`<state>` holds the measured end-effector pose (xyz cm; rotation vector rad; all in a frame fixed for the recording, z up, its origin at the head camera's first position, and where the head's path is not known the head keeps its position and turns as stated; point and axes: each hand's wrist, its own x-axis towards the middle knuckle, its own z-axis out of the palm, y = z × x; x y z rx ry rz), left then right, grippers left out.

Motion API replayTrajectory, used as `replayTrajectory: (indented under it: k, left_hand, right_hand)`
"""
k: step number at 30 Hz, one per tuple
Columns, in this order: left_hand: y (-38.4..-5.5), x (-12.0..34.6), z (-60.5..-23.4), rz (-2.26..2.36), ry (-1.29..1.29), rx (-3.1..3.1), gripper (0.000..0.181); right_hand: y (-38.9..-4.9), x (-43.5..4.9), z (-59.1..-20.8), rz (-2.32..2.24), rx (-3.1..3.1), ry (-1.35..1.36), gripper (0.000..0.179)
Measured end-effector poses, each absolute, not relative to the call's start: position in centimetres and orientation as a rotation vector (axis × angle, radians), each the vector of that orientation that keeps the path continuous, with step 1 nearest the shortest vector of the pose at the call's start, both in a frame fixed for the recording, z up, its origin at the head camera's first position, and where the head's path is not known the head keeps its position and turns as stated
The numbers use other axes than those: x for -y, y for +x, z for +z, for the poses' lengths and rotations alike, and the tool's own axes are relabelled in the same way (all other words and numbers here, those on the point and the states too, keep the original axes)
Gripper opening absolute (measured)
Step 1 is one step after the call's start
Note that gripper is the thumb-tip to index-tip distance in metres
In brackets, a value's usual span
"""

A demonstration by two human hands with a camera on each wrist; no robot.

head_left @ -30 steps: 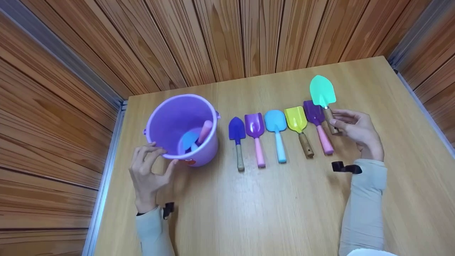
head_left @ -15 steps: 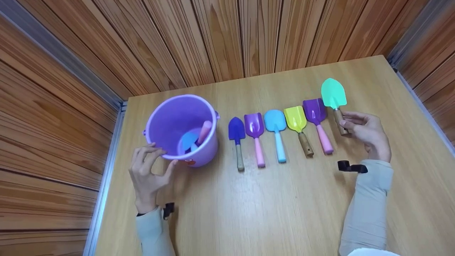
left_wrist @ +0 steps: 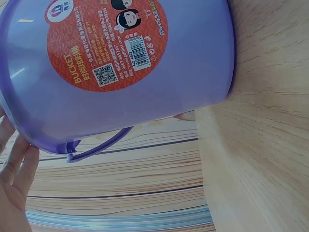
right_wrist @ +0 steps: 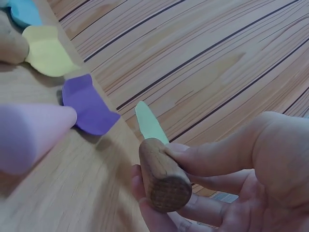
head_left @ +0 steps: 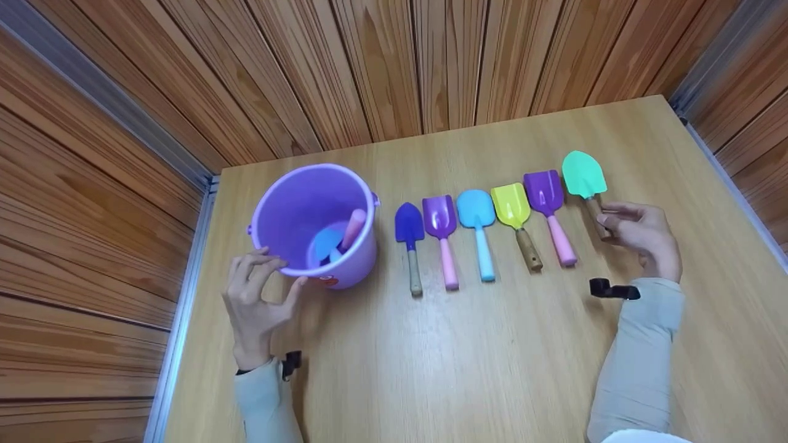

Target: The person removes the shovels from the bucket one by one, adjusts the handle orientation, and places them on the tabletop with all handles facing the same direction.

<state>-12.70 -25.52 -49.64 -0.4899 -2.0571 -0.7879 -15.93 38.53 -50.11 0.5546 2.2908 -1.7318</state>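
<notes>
My right hand [head_left: 646, 237] pinches the brown wooden handle of a mint-green hand trowel [head_left: 584, 175] at the right end of a row of small shovels. In the right wrist view the handle's butt end [right_wrist: 166, 179] lies between thumb and fingers, and the blade points away. Beside it on the table lies a dark purple scoop [head_left: 544, 192] with a pink handle. On the left, my left hand [head_left: 257, 301] holds the near rim of a purple bucket [head_left: 363, 261], fingers over the edge. A blue shovel [head_left: 328, 243] and a pink handle [head_left: 353, 229] show inside the bucket.
Left of the purple scoop lie a yellow scoop [head_left: 512, 204], a light blue shovel [head_left: 476, 209], a purple scoop with pink handle [head_left: 440, 216] and a dark blue trowel [head_left: 409, 223]. Wood-panelled walls [head_left: 394, 67] border the table [head_left: 431, 369].
My right hand has carried the mint-green trowel rightward off the purple scoop and lowered it toward the table. My left hand and the bucket have stayed in place.
</notes>
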Motion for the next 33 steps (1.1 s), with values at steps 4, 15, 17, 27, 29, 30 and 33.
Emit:
replayTrajectory:
  k: [4,15,17,27,29,30,33]
  left_hand:
    - [-12.6,25.5,-49.7,-0.798,-0.487,2.057,0.054]
    - [-12.7,25.6,-49.7,-0.795,-0.501,2.041,0.054]
    - [-12.7,25.6,-49.7,-0.796,-0.505,2.041,0.054]
    - [-12.7,25.5,-49.6,-0.780,-0.495,2.037,0.057]
    - [-12.8,25.5,-49.6,-0.778,-0.494,2.040,0.057]
    - [-12.8,25.5,-49.6,-0.779,-0.495,2.039,0.058]
    - [-12.8,25.5,-49.6,-0.781,-0.497,2.040,0.057]
  right_hand:
    - [-15.9,-38.9,-50.8,-1.645,-2.334,0.555,0.060]
    - [-15.8,-39.5,-51.3,-1.572,-2.317,0.592,0.057]
    - [-15.8,-39.5,-51.3,-1.551,-2.308,0.605,0.058]
    - [-15.7,-39.7,-51.2,-1.519,-2.332,0.587,0.061]
    - [-15.6,-39.7,-51.1,-1.523,-2.343,0.583,0.062]
    - [-15.6,-39.7,-51.1,-1.523,-2.344,0.587,0.062]
    - [-15.6,-39.6,-51.1,-1.512,-2.351,0.601,0.063]
